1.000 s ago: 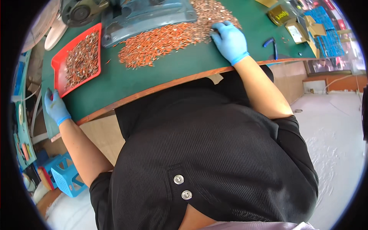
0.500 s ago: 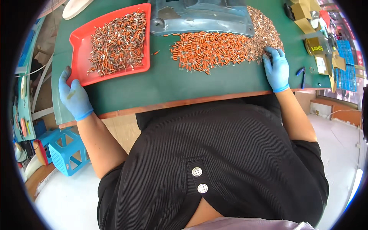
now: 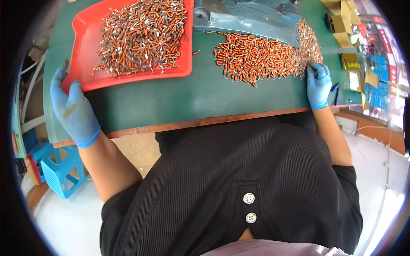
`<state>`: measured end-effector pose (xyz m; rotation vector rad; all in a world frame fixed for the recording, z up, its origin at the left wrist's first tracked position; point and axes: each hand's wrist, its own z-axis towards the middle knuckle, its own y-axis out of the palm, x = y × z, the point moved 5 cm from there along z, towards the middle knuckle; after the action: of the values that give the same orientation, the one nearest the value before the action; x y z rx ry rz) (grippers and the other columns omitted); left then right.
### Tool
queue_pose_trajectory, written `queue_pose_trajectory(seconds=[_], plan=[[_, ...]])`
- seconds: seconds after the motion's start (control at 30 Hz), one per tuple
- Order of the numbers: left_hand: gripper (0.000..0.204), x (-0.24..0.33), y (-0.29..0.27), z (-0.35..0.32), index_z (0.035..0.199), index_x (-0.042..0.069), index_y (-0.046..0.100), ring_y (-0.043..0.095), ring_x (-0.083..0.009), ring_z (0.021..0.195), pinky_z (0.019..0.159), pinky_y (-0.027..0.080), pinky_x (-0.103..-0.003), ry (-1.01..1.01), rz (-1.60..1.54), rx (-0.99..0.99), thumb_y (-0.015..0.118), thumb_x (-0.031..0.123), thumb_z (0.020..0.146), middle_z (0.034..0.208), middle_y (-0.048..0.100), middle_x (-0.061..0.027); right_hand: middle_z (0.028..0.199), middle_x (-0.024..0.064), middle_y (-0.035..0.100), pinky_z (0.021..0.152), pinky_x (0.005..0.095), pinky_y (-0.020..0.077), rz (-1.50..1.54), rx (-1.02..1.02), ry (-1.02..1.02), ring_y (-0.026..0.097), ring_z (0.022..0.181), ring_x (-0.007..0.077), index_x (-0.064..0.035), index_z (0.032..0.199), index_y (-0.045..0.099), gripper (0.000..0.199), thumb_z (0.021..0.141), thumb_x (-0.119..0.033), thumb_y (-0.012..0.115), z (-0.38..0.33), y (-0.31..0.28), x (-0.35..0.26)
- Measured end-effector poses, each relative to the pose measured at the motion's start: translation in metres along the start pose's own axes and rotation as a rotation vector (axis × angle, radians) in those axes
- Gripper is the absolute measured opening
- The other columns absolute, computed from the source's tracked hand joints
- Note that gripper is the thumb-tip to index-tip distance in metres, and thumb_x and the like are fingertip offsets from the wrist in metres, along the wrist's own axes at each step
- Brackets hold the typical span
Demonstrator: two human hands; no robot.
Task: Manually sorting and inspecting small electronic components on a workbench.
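The person's left hand, in a blue glove (image 3: 76, 112), is at the near left corner of a shallow red plastic tray (image 3: 83, 47). Its grip is closed around this corner, with the thumb on the near side and the fingers on the left side. The tray is at the left of the green tabletop (image 3: 171, 98), and in it lie very many small mixed pieces (image 3: 141, 38), orange and grey-brown, mostly toward the far and right part.

The right hand, also in a blue glove (image 3: 319, 87), touches the near edge of a brownish heap of small pieces (image 3: 311, 45). Its grip is narrow, with bent fingers, but I cannot tell if a piece is between them.

To the left of this heap, and joining it, is a spread of orange cylinder pieces (image 3: 256, 55) with thin silvery ends. A grey-blue moulded plastic panel (image 3: 247, 17) lies behind.

By my judgement, the work is only partly done: the tray carries a large amount, yet both heaps outside are big (one single orange piece (image 3: 196, 52) lies apart, between tray and spread).
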<state>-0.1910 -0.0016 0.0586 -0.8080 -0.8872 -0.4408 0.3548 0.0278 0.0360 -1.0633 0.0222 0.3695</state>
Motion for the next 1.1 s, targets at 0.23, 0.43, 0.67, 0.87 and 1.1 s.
queue_pose_trajectory(seconds=[0.23,0.43,0.67,0.87,1.1], plan=[[0.042,-0.008,-0.002,0.006,0.125,-0.008,0.049,0.052,-0.0211,0.113,0.098,0.04,-0.03,-0.018,-0.022,0.018,0.046,0.002,0.084,0.127,0.053,-0.0164,0.076,0.0083,0.053,0.058,0.0311,0.0436,-0.03,0.008,-0.05,0.05,0.061,0.0202,-0.0047,0.094,0.063,0.013,0.081,-0.003,0.065,0.009,0.007,-0.012],[0.045,-0.051,-0.019,0.025,0.127,-0.007,0.049,0.052,-0.0211,0.112,0.098,0.04,-0.031,-0.063,-0.075,0.112,0.057,0.011,0.086,0.126,0.054,-0.0166,0.082,0.0099,0.058,0.06,0.0304,0.0461,0.013,0.026,-0.048,0.054,0.063,0.0209,-0.0047,0.093,0.063,0.013,0.081,-0.002,0.065,0.017,0.027,-0.032],[0.03,0.021,0.012,0.037,0.113,0.003,0.064,0.057,-0.0307,0.107,0.093,0.044,-0.036,0.692,0.448,-0.033,0.062,0.01,0.084,0.118,0.06,-0.0167,0.084,0.0119,0.06,0.063,0.033,0.0492,0.048,0.018,-0.052,0.059,0.068,0.0261,-0.0046,0.093,0.063,0.013,0.08,-0.002,0.065,0.025,0.045,-0.052],[0.026,0.046,0.088,0.032,0.107,0.004,0.066,0.058,-0.0331,0.103,0.089,0.046,-0.038,0.834,0.435,-0.448,0.064,0.01,0.082,0.111,0.063,-0.0162,0.09,0.0132,0.061,0.068,0.0369,0.0503,0.103,-0.002,-0.082,0.062,0.075,0.0314,-0.0049,0.094,0.063,0.014,0.08,-0.004,0.064,0.03,0.058,-0.072],[0.013,0.035,0.062,0.037,0.087,0.003,0.068,0.061,-0.0335,0.079,0.073,0.049,-0.039,0.724,0.563,-0.335,0.068,0.014,0.079,0.089,0.067,-0.0131,0.091,0.0139,0.06,0.069,0.0396,0.0497,0.133,0.006,-0.141,0.061,0.077,0.0333,-0.0044,0.096,0.063,0.015,0.08,-0.004,0.063,0.029,0.053,-0.098]])
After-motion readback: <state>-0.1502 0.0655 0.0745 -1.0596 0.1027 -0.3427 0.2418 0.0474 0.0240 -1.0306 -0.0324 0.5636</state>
